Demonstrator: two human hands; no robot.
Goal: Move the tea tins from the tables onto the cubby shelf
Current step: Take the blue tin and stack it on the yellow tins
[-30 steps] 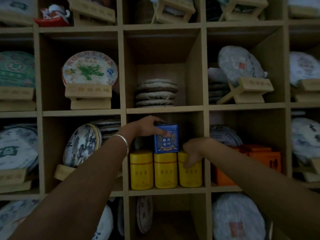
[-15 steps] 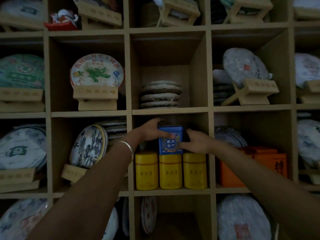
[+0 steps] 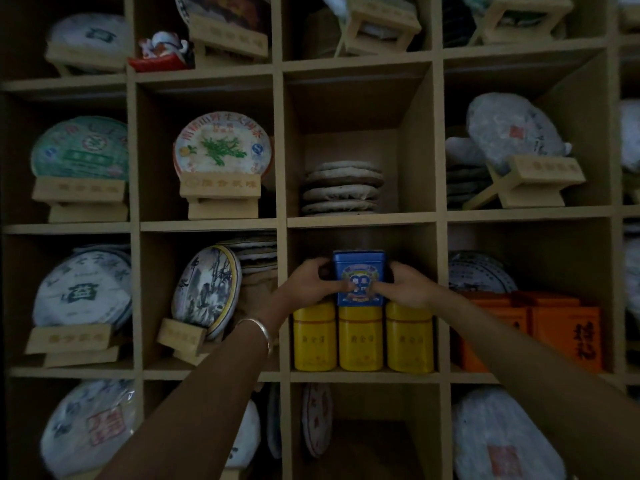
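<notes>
A blue square tea tin (image 3: pixel 359 268) stands upright on top of the middle yellow tin (image 3: pixel 360 337) in a central cubby of the wooden shelf (image 3: pixel 360 221). Two more yellow round tins (image 3: pixel 314 337) (image 3: pixel 409 337) flank the middle one in a row. My left hand (image 3: pixel 311 280) grips the blue tin's left side and my right hand (image 3: pixel 405 287) grips its right side, thumbs across its front. A silver bangle sits on my left wrist.
Orange boxes (image 3: pixel 554 330) fill the cubby to the right. Wrapped tea cakes on wooden stands (image 3: pixel 221 188) occupy the surrounding cubbies. A stack of flat tea cakes (image 3: pixel 343 188) lies in the cubby above. The cubby below holds one cake (image 3: pixel 317 420) leaning at its left.
My right hand rose from the right yellow tin to the blue tin's right side. Both hands now clasp the blue tin, which stays atop the middle yellow tin.
</notes>
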